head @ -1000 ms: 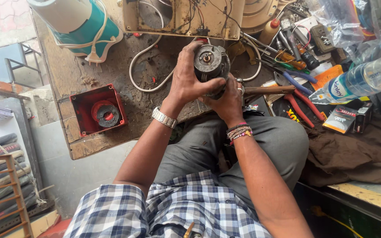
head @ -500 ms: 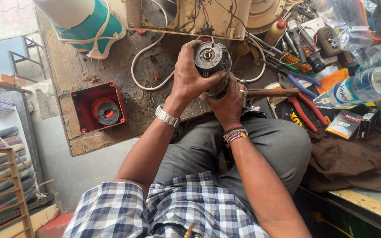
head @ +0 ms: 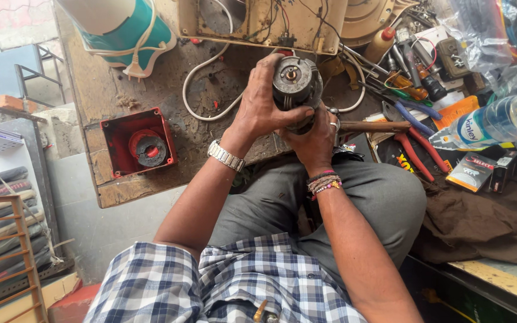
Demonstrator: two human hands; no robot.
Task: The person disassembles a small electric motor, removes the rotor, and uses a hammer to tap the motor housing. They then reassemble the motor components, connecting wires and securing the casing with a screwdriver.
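Now both hands hold the small electric motor (head: 296, 90) up over the lap, near the front edge of the worktop (head: 210, 90), its round end with the shaft turned toward the camera. The left hand (head: 261, 104) wraps it from the left, its grip closed, with the thumb pressed across the lower side. The right hand (head: 313, 139) cups it from beneath and behind, its grip also closed on the housing, a ring showing on one finger. Compared with a second ago, the motor sits a little higher in view and closer to the cream-coloured appliance casing (head: 258, 24) at the back. The left thumb lies further across the body than it did, and the hands have hardly shifted otherwise.

A metal watch (head: 226, 156) is on the left wrist, and beaded bracelets (head: 324, 183) are on the right. Left of the hands, a red square housing (head: 139, 143) with a dark ring inside rests on the worktop where it lay before. A white cord (head: 210, 90) loops behind the hands. To the right lie a wooden-handled hammer (head: 372, 126), red-handled pliers (head: 414, 155) and a plastic bottle (head: 498, 122).
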